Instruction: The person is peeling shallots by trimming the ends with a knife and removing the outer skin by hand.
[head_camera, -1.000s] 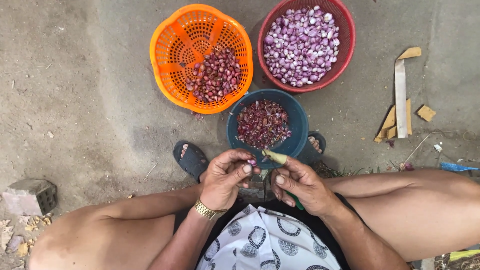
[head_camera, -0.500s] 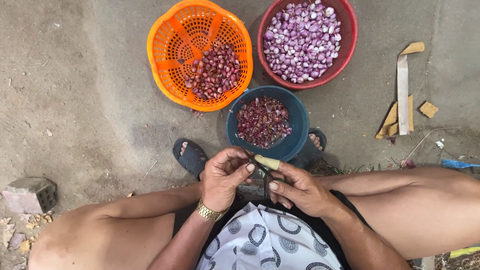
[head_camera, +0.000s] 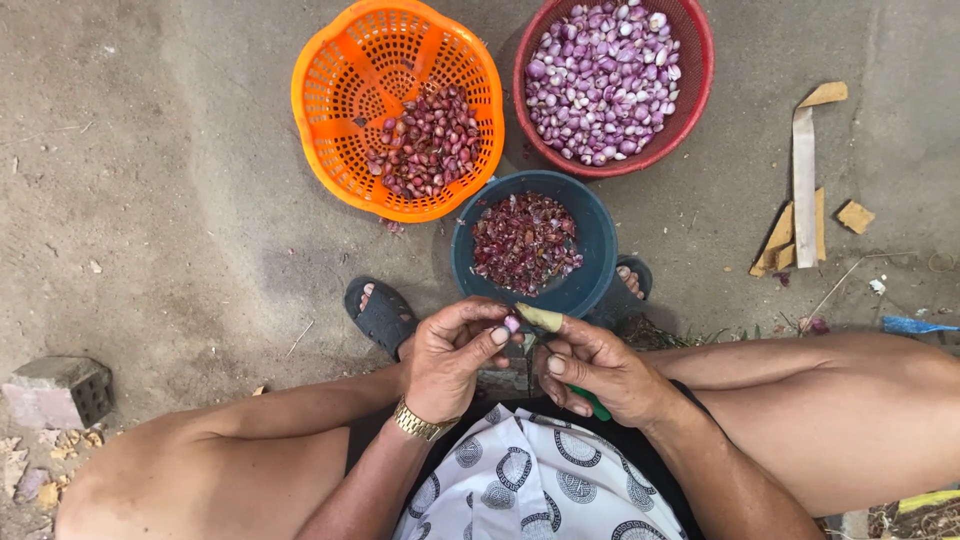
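**Pinched shallot, blade close to the fingers**

Pinched between thumb and fingertips of the left hand (head_camera: 452, 358), a small shallot (head_camera: 512, 323) sits at lower centre of the frame, just below the blue bowl (head_camera: 598, 232) of peelings. The right hand (head_camera: 600, 372) is closed round a green-handled knife (head_camera: 592, 402), whose blade is mostly hidden between the hands. With so small a bulb, the risk seems to be a slip of the edge onto the left thumb, or the shallot popping free onto the concrete floor (head_camera: 170, 200). Higher up stand an orange basket (head_camera: 345, 120) of unpeeled shallots and a red bowl (head_camera: 690, 95) of peeled ones.
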